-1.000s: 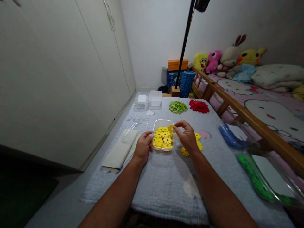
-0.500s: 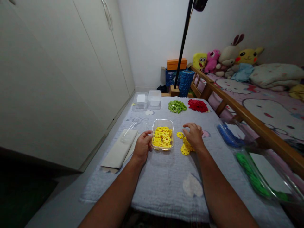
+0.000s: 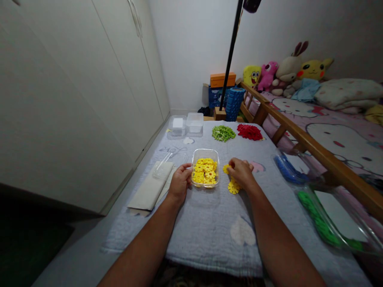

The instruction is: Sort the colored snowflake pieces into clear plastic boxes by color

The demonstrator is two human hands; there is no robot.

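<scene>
Loose yellow flower-shaped plastic discs (image 3: 233, 187): on the pale blue printed cloth (image 3: 206, 235), under and beside your right hand; likely light, stiff and a little slick. Take one by its notched rim.
Left hand (image 3: 180, 180): thumb and fingers pinch the left side of the tub.
Right hand (image 3: 241, 173): fingertips drawn together at the leftmost loose disc; you cannot tell whether it is gripped.
Clear rectangular plastic tub (image 3: 205, 153): between your hands, part-filled with yellow discs (image 3: 204, 170); probably light, thin-walled and flexible. Hold it at the side wall below the rim; a hard squeeze could bow it.
Cloth script (image 3: 173, 150): dark, cursive, not legible.
White rectangular panel (image 3: 177, 122): at the far clear container (image 3: 172, 129); no readable writing.
Blue printed box (image 3: 214, 97): pale lettering, too small to read.
</scene>
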